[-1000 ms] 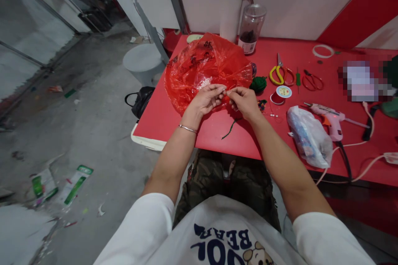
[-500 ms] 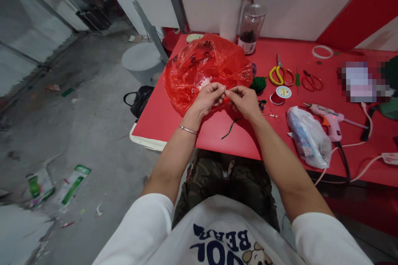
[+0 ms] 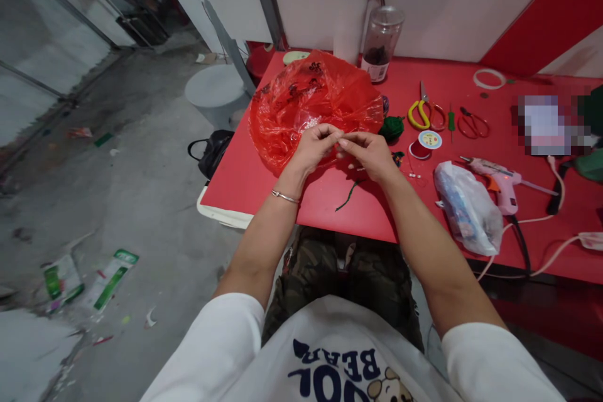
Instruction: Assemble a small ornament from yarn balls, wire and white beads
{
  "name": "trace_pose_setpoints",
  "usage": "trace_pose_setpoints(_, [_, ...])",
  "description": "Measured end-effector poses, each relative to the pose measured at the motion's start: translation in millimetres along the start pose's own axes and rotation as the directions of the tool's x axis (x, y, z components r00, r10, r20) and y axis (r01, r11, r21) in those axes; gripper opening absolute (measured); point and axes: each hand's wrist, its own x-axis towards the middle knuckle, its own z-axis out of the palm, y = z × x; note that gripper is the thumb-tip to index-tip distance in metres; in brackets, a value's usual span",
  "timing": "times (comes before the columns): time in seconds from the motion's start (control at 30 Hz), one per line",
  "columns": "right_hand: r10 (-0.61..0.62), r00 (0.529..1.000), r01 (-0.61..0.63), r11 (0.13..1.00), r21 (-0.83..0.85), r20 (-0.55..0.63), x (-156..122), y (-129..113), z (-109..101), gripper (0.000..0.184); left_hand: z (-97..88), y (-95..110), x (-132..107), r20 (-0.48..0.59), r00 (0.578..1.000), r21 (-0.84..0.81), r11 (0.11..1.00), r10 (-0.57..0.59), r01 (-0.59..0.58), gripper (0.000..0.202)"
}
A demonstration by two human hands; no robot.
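Note:
My left hand and my right hand meet fingertip to fingertip over the near edge of a red plastic bag. Both pinch at the same spot, and whatever sits between the fingertips is too small to make out. A few tiny pale beads show just under my right fingers. White beads lie in a clear wrapping in the bag. Below my right hand a short dark green cord rests on the table. More small beads on a thin red thread lie right of that hand, near a spool of red thread.
On the red table are green yarn, scissors, pliers, a pink glue gun with cables, and a clear plastic bag. A tumbler stands at the back. Left of the table is a pale bin.
The fingers of my right hand have straightened and shifted slightly at the pinch, and small beads now show beneath them. My left hand stays almost in place.

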Motion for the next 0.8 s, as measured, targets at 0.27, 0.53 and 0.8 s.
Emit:
trace_pose_setpoints(0.27, [0.009,0.990,-0.019,0.997,-0.070,-0.142,2,-1,6,0.023,-6.3,-24,20,-0.080,0.935,0.568,0.787,0.345,-0.242,0.019])
trace_pose_setpoints(0.53, [0.008,0.990,-0.021,0.996,-0.091,-0.141,2,0,7,0.021,-6.7,-30,21,0.040,0.959,0.909,0.388,0.281,-0.151,0.020])
trace_pose_setpoints(0.8, [-0.018,0.991,-0.002,0.990,-0.142,-0.134,2,3,5,0.024,-3.9,-26,25,-0.085,0.953,0.684,0.712,0.291,-0.156,0.021])
